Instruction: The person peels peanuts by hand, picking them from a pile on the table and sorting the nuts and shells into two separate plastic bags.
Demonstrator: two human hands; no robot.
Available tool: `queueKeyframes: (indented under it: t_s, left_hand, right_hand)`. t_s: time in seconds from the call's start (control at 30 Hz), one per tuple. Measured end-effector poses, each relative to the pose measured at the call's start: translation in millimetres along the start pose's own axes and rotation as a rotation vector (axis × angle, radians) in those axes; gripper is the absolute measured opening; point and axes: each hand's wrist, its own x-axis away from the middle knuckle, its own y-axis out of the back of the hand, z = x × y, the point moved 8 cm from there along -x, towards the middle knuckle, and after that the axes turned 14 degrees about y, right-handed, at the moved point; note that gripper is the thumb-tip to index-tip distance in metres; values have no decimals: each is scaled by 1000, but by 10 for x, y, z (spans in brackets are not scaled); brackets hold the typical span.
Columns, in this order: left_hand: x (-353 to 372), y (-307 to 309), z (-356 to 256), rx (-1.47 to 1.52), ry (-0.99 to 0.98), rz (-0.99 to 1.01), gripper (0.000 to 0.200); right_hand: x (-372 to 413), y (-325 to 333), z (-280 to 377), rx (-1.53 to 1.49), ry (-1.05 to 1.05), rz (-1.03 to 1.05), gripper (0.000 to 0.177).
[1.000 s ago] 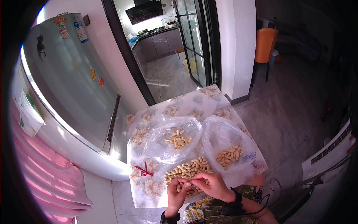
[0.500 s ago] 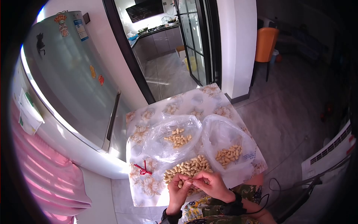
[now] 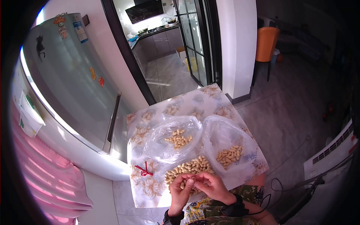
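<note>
At the near edge of a small table with a floral cloth (image 3: 195, 103), my left hand (image 3: 181, 192) and my right hand (image 3: 212, 185) meet fingertip to fingertip, both pinching one peanut (image 3: 194, 182) between them. Just beyond them lies a loose pile of unshelled peanuts (image 3: 189, 167). Further back, a clear plastic bag (image 3: 176, 139) holds some peanuts. A second clear bag (image 3: 228, 148) on the right holds more.
A red twist tie (image 3: 144, 171) lies on the cloth at the left. A large silver fridge (image 3: 71, 82) stands close on the left. Behind the table a doorway opens to a kitchen. An orange chair (image 3: 267, 45) stands far right, a white heater (image 3: 330, 153) near right.
My hands have stayed together over the pile, with the fingers shifting slightly around the peanut. Nothing else has moved.
</note>
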Motion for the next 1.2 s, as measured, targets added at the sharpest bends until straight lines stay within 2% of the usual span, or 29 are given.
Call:
queueKeyframes:
  t_s: [0.2,0.3,0.37,0.4,0.47,0.57,0.67,0.7,0.77,0.93,1.07,1.13,1.2]
  left_hand:
    - [-7,22,31,38,37,-18,15]
    - [-18,-4,28,77,78,19,18]
    - [-5,-86,17,122,153,130,23]
    - [3,-91,-11,122,153,130,23]
    - [12,-103,51,196,283,133,23]
    - [-27,-73,104,248,295,71,15]
    - [-26,-58,133,187,326,120,13]
    - [-23,-59,145,187,327,119,13]
    - [-17,-105,96,225,245,171,16]
    - [3,-127,83,156,259,174,21]
    - [-15,-88,126,187,307,146,21]
    - [-15,-74,139,208,310,146,21]
    - [-32,-70,145,229,312,145,20]
  right_hand:
    - [-12,79,9,-80,22,-78,17]
    - [-57,187,70,-117,26,-138,16]
    - [-93,286,117,-164,19,-189,16]
    - [-112,333,140,-135,34,-187,21]
    - [-157,370,290,-115,41,-228,23]
    - [-167,493,336,-69,81,-247,29]
    - [-192,716,561,305,272,-335,19]
    - [-213,775,627,304,271,-335,19]
    - [-226,836,982,869,412,-300,17]
    - [-202,1145,1033,919,389,-421,14]
    - [-191,1280,931,915,306,-376,13]
    - [-183,1285,921,1103,314,-338,13]
    - [-181,1179,1030,1032,334,-336,15]
